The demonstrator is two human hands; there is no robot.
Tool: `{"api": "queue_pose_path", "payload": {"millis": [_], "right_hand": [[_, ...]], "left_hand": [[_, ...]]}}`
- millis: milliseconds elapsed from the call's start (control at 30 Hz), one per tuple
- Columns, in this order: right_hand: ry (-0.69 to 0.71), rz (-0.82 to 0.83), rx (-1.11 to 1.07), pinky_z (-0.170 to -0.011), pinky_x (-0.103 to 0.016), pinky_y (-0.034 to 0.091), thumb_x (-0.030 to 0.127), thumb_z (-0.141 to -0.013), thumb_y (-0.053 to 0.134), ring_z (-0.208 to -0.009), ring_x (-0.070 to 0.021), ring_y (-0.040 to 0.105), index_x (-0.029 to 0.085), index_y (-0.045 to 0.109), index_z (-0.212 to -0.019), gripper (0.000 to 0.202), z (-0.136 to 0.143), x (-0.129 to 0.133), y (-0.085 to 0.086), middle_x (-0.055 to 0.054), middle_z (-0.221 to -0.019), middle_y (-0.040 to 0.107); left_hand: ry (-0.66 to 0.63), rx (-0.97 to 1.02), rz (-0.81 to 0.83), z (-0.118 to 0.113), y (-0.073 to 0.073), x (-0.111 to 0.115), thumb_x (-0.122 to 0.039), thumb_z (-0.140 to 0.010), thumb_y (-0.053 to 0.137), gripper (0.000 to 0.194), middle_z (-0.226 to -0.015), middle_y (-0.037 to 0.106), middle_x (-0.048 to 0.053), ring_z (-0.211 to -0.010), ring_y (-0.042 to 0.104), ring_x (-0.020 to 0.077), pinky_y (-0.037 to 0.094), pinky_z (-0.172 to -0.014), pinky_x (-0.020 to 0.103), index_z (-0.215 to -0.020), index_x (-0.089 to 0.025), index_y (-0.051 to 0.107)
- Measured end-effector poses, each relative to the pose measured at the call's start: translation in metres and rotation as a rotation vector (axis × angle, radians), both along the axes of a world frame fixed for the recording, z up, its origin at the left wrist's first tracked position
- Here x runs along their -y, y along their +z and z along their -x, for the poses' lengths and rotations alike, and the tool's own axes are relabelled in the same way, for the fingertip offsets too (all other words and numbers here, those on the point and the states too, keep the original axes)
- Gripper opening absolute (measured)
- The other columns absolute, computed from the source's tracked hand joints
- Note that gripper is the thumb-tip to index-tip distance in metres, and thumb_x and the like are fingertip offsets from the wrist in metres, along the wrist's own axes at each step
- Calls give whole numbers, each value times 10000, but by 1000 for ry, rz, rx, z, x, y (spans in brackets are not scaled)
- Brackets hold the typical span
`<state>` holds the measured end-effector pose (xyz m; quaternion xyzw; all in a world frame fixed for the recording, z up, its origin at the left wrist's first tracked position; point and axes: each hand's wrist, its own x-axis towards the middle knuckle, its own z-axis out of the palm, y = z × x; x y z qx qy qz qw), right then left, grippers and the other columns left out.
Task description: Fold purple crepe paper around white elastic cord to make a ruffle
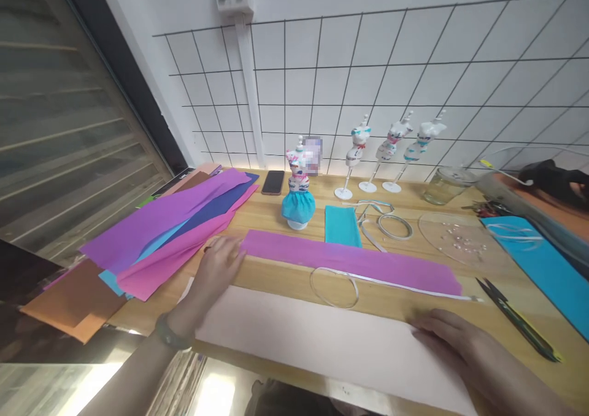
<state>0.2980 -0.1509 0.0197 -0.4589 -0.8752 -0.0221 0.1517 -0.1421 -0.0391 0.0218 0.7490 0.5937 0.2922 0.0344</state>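
My left hand rests with its fingers out at the left end of a purple crepe-paper strip, its fingertips at that edge. A thin white ribbon runs along the strip's near edge and curls into a loop in the middle. Closer to me lies a long pale pink paper strip. My right hand, slightly blurred, lies over its right end with the fingers extended. Behind the purple strip stands a small dress-form figure in a gathered turquoise skirt. Dark-bladed snips lie to the right of my right hand.
Coloured paper sheets overlap at the left. Along the back are a phone, three more white dress forms and a glass jar. A turquoise piece, ribbon rolls and a bead dish sit mid-table.
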Motion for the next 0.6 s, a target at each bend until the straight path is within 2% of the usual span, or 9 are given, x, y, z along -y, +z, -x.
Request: {"api": "queue_pose_path", "payload": {"millis": [67,167,267,333,400,500,600], "right_hand": [[-26,25,23,-720,-377,572,116,-739,445,-927,-284,643,250,591,-1150,456,-4,1,5,-87,-1131,640],[-113,98,37,-717,-364,557,135,-804,413,-894,-257,640,234,642,-1031,338,-3,4,8,-106,-1027,659],[-149,95,13,-749,-357,543,254,-869,450,-922,-243,620,218,640,-1022,247,3,15,6,-115,-1020,645],[-143,79,22,-786,-363,537,336,-858,508,-967,-249,605,209,623,-1064,268,10,28,3,-118,-1060,637],[-114,68,62,-827,-381,528,355,-840,542,-1016,-263,590,201,613,-1087,300,15,42,-1,-118,-1104,632],[-72,13,117,-910,-419,491,242,-852,512,-1099,-277,553,181,595,-1129,296,18,58,-10,-119,-1180,610],[-67,-53,123,-911,-393,500,100,-848,426,-1126,-253,545,167,560,-1191,374,12,63,-21,-113,-1225,589]], "left_hand": [[-144,-40,-50,-12,0,23,-287,-856,457,242,-999,630,98,-984,552,243,413,-880,400,-1014,-186,610],[-378,-96,-104,-32,-8,57,-286,-832,521,210,-973,648,86,-957,569,231,445,-845,384,-1003,-200,609],[-570,-187,-155,-44,-18,80,-368,-748,624,409,-1059,645,108,-1005,563,273,480,-827,407,-1114,-196,567],[-631,-236,-206,-48,-23,86,-396,-726,641,450,-1076,647,120,-1002,574,290,503,-808,420,-1117,-187,566],[-660,-284,-269,-49,-24,86,-362,-749,622,389,-1061,659,121,-990,592,289,525,-788,414,-1090,-179,583],[-727,-376,-361,-47,-20,82,-249,-800,558,307,-1025,678,101,-1005,605,262,538,-802,378,-1099,-186,595],[-799,-452,-385,-39,-21,79,-135,-811,482,372,-1057,674,78,-1061,585,239,512,-871,357,-1166,-208,570]]}}
